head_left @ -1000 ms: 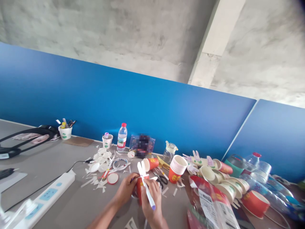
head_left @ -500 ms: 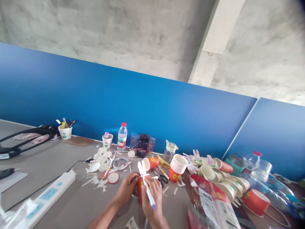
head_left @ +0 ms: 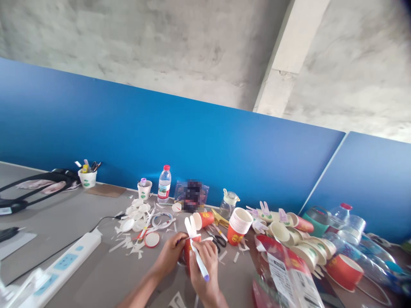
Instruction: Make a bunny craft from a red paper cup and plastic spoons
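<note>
My left hand (head_left: 169,256) is closed round a red paper cup (head_left: 187,252) with two white paper ears (head_left: 190,226) sticking up from it. My right hand (head_left: 203,273) grips a white marker pen (head_left: 199,264) with a purple end, its tip pressed against the cup near the ears. Both hands meet over the grey table (head_left: 80,226) near the bottom middle of the view. White paper scraps and cut round cup bottoms (head_left: 138,218) lie just left of the hands.
A stack of red cups (head_left: 238,226) and black scissors (head_left: 217,241) sit right of the hands. Finished eared cups (head_left: 282,222), plastic bottles (head_left: 349,231) and a printed bag (head_left: 289,273) crowd the right. A water bottle (head_left: 164,185), a white power strip (head_left: 70,256) and a pen cup (head_left: 87,177) stand to the left.
The hands stay on the cup; the marker has shifted slightly against it. The view has barely moved.
</note>
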`<move>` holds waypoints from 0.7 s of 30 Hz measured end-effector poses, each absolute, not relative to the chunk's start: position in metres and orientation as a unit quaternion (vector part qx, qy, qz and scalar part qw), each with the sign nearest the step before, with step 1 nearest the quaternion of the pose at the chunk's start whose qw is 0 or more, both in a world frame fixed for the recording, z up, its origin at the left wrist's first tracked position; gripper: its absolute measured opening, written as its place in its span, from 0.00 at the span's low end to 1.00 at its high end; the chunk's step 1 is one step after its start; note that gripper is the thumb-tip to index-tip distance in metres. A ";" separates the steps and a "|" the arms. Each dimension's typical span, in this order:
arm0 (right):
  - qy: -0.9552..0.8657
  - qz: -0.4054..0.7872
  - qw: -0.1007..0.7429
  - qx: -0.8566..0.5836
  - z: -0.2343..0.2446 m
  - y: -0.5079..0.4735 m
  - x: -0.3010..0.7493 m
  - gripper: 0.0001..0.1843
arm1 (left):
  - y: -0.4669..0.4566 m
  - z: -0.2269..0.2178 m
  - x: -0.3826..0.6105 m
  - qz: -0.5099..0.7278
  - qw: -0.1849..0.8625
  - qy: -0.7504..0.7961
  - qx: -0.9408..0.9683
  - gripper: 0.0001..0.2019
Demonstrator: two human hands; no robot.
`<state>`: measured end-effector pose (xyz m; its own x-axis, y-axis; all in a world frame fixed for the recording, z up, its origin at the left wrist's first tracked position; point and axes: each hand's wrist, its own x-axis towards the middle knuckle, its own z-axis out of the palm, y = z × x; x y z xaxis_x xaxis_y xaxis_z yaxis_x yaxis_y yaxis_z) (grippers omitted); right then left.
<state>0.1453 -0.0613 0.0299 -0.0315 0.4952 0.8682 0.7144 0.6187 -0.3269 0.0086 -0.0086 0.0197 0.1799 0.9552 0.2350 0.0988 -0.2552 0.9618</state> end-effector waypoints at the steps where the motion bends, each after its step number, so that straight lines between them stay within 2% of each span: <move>1: -0.710 -0.100 0.553 -0.425 0.030 -0.061 0.146 0.10 | -0.009 0.020 0.009 0.484 0.441 0.423 0.627 0.11; 21: -0.687 -0.125 0.559 -0.447 0.028 -0.058 0.150 0.09 | -0.011 0.025 0.009 0.486 0.453 0.416 0.621 0.12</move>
